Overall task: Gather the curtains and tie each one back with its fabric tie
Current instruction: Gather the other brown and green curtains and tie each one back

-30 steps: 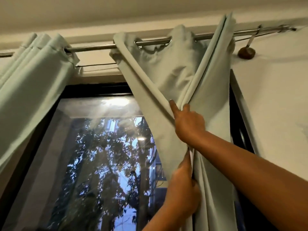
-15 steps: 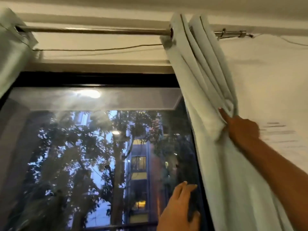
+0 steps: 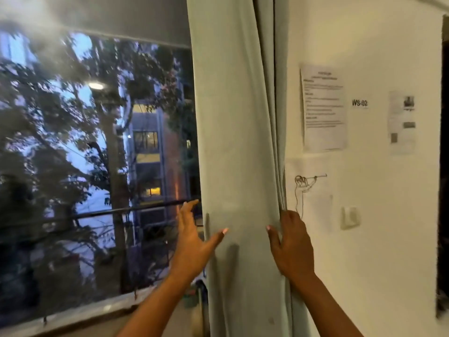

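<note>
Curtain's bunched up, but no tie on it yet

You've got the pale green fabric curtain [image 3: 233,142] gathered into a column between window and white wall [image 3: 379,215]. Your left hand [image 3: 192,242] is spread loose on its left edge, your right hand [image 3: 291,244] has fingers [image 3: 289,221] tucked into the right folds. No fabric tie in sight, so tying's still left.

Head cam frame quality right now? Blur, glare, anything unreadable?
Head view: motion blur softens everything; the dark window pane carries a reflected ceiling light and haze at upper left; the pale green fabric curtain is evenly lit; left hand and right hand are slightly smeared; the printed wall sheet is illegible.
</note>
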